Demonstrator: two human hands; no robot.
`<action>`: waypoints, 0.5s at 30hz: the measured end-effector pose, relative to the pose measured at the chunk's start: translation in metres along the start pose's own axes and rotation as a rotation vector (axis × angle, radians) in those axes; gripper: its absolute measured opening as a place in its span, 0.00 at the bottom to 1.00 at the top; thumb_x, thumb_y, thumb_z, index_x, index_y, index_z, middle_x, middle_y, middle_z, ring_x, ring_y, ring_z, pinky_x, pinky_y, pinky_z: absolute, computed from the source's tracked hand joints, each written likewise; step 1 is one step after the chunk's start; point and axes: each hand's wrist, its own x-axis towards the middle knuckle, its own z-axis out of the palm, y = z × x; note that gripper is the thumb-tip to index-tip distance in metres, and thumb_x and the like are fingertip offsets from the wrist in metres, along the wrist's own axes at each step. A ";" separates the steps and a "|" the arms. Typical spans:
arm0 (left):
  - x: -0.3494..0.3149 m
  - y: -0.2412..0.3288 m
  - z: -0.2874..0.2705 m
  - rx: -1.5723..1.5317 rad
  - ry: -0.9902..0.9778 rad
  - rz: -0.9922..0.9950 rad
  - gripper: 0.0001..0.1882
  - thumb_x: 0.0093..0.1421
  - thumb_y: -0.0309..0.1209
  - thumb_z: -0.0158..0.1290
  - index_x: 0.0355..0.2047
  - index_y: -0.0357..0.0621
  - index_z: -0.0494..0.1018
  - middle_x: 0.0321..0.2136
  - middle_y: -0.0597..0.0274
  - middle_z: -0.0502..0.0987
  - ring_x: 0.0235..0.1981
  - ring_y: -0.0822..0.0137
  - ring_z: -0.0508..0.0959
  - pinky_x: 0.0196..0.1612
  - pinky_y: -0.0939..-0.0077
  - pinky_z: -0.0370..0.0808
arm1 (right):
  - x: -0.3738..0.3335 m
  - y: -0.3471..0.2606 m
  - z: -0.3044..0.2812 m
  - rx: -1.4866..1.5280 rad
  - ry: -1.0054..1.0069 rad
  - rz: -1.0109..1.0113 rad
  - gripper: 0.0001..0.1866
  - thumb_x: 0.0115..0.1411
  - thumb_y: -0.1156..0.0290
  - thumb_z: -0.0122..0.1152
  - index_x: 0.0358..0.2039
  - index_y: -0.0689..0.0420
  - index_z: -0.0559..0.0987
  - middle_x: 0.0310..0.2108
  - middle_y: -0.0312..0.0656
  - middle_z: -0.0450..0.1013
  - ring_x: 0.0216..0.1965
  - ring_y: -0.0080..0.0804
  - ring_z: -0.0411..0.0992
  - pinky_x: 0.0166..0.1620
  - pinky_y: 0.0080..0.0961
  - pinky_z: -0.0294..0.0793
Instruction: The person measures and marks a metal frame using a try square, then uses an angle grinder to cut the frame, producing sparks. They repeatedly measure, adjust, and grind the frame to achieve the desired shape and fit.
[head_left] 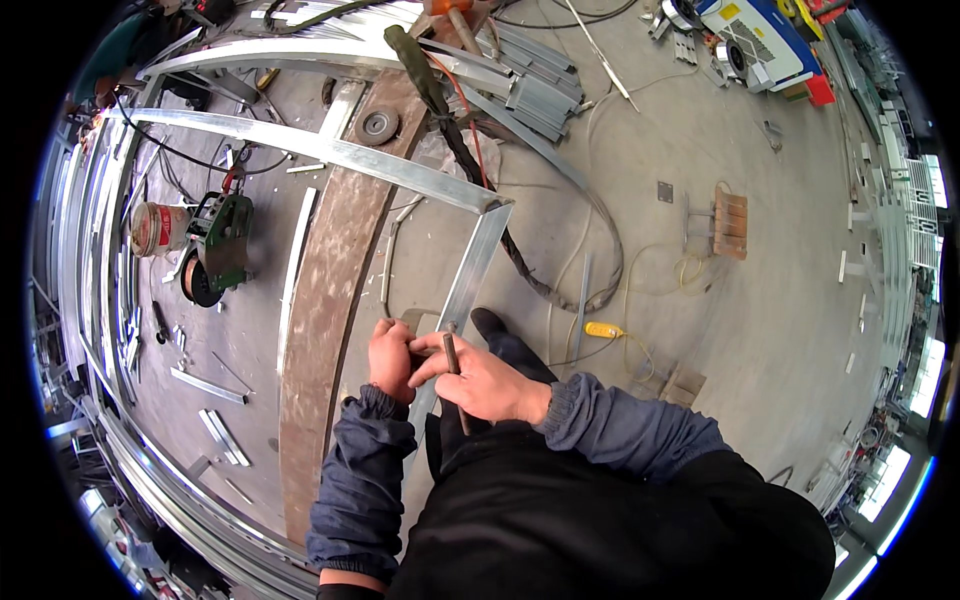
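The right hand (492,384) holds a dark rod (452,357) close beside the left hand (389,360), curled so anything inside is hidden, with a metal frame (477,252) just ahead; bracing both should improve control.

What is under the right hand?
A rod shows past both edges of the right hand, and a frame bar runs in beneath. The rod's middle and anything else directly under the hand are covered.

Fingertips of the left hand (389,362) are hidden; whether they hold anything is unclear. The right hand (490,386) partly covers a brown rod (450,352). Upper left, the dark rim crops another person (112,45).
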 end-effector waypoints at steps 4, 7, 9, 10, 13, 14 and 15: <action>-0.020 0.011 0.007 -0.249 0.013 -0.097 0.18 0.71 0.33 0.46 0.57 0.38 0.69 0.35 0.61 0.73 0.35 0.67 0.76 0.39 0.70 0.76 | -0.002 0.004 0.005 -0.363 0.153 -0.119 0.25 0.63 0.70 0.53 0.61 0.59 0.78 0.66 0.56 0.63 0.66 0.49 0.65 0.69 0.37 0.64; -0.030 -0.041 -0.019 -0.306 -0.056 0.089 0.36 0.74 0.35 0.44 0.77 0.41 0.44 0.35 0.62 0.74 0.31 0.69 0.75 0.39 0.73 0.78 | -0.006 0.001 0.007 -0.290 0.174 0.097 0.32 0.64 0.66 0.53 0.68 0.63 0.67 0.66 0.64 0.61 0.66 0.56 0.65 0.69 0.36 0.64; -0.033 -0.087 -0.048 0.238 0.027 0.203 0.48 0.63 0.36 0.59 0.76 0.36 0.47 0.43 0.54 0.76 0.42 0.61 0.77 0.51 0.65 0.78 | -0.005 -0.007 0.002 -0.140 0.076 0.276 0.38 0.64 0.64 0.52 0.71 0.69 0.59 0.63 0.67 0.63 0.65 0.58 0.65 0.68 0.36 0.65; -0.030 -0.117 -0.064 0.574 0.014 0.269 0.53 0.57 0.36 0.65 0.76 0.35 0.48 0.46 0.51 0.76 0.46 0.57 0.78 0.55 0.61 0.77 | -0.003 -0.014 -0.003 -0.084 -0.009 0.332 0.41 0.65 0.63 0.52 0.72 0.73 0.55 0.62 0.67 0.65 0.64 0.59 0.66 0.67 0.35 0.66; -0.028 -0.159 -0.075 1.048 -0.119 0.243 0.52 0.45 0.44 0.73 0.67 0.36 0.65 0.53 0.41 0.78 0.55 0.42 0.79 0.59 0.54 0.77 | 0.004 -0.027 -0.013 -0.134 -0.164 0.402 0.43 0.65 0.62 0.49 0.74 0.75 0.52 0.65 0.66 0.65 0.66 0.57 0.65 0.65 0.35 0.66; -0.027 -0.154 -0.069 1.056 -0.165 0.147 0.50 0.43 0.45 0.73 0.65 0.39 0.68 0.52 0.41 0.80 0.54 0.42 0.80 0.57 0.53 0.78 | 0.006 -0.033 -0.015 -0.130 -0.191 0.431 0.42 0.65 0.61 0.48 0.73 0.75 0.53 0.67 0.67 0.64 0.67 0.56 0.64 0.66 0.35 0.65; -0.023 -0.148 -0.061 1.004 -0.162 0.092 0.48 0.43 0.44 0.73 0.63 0.40 0.70 0.51 0.41 0.81 0.53 0.42 0.81 0.56 0.53 0.79 | 0.009 -0.039 -0.017 -0.125 -0.217 0.460 0.42 0.66 0.61 0.47 0.73 0.75 0.54 0.68 0.68 0.62 0.68 0.56 0.63 0.67 0.35 0.64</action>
